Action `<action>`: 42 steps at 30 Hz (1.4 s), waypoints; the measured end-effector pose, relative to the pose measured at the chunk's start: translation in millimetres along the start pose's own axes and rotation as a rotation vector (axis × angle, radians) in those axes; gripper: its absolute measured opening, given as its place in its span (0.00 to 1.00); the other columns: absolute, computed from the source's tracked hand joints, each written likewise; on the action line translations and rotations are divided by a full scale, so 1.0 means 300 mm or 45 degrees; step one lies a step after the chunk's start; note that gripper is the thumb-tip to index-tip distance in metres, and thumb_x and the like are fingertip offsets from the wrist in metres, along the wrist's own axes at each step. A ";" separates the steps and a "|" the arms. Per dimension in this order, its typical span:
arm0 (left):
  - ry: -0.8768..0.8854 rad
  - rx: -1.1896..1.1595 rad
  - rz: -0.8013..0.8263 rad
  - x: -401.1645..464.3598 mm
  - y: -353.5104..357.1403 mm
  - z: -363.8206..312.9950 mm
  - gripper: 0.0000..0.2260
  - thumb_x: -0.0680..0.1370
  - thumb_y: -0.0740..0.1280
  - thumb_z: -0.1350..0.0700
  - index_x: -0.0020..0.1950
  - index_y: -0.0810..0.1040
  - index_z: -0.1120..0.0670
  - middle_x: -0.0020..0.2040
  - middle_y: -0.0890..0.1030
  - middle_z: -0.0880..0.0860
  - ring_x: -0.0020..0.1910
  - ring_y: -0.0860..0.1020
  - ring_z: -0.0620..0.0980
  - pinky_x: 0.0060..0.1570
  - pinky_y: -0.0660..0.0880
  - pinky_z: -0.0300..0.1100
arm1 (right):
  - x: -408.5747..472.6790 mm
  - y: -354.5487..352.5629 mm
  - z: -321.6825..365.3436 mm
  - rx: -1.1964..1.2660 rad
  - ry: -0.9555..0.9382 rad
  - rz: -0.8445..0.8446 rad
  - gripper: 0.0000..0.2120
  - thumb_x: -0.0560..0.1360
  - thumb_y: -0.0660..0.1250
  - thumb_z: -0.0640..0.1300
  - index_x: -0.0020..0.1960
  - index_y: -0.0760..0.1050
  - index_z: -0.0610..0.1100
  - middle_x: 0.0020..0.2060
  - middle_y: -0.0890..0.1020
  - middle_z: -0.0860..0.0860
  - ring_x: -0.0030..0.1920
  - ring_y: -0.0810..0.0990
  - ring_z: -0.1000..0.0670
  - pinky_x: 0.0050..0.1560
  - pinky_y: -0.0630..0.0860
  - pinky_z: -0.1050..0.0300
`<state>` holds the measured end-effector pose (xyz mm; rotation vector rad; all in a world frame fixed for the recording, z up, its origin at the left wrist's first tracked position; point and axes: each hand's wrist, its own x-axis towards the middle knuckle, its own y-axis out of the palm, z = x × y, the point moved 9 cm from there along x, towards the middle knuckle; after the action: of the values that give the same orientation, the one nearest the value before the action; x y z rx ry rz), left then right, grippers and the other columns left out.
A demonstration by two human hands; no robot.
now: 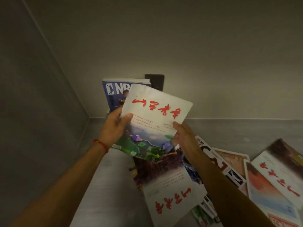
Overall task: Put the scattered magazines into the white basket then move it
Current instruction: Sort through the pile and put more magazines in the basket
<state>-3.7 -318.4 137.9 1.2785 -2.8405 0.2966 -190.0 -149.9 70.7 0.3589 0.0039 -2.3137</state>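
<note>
The left hand [115,126] holds a white magazine [155,118] with red brush lettering up off the counter [108,181], thumb on its cover, its grip closed on the left edge. The right hand [185,136] is open, fingers touching the magazine's right lower edge. A red string bracelet [100,145] circles the left wrist. Behind stands a blue NBA magazine [114,94], upright near the wall by a dark wall plate [155,81]. Other magazines [172,190] lie overlapping on the counter at lower right
</note>
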 end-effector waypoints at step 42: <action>-0.178 0.534 -0.487 0.166 -0.102 0.242 0.14 0.75 0.66 0.67 0.61 0.75 0.60 0.61 0.78 0.63 0.60 0.77 0.64 0.60 0.77 0.56 | 0.139 -0.202 -0.174 -0.888 -0.080 -0.126 0.12 0.78 0.65 0.36 0.59 0.78 0.44 0.59 0.80 0.47 0.56 0.79 0.47 0.58 0.76 0.53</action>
<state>-9.4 -387.9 76.2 1.9470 -2.6401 0.8505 -247.2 -131.4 3.4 -0.0738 0.7884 -2.2492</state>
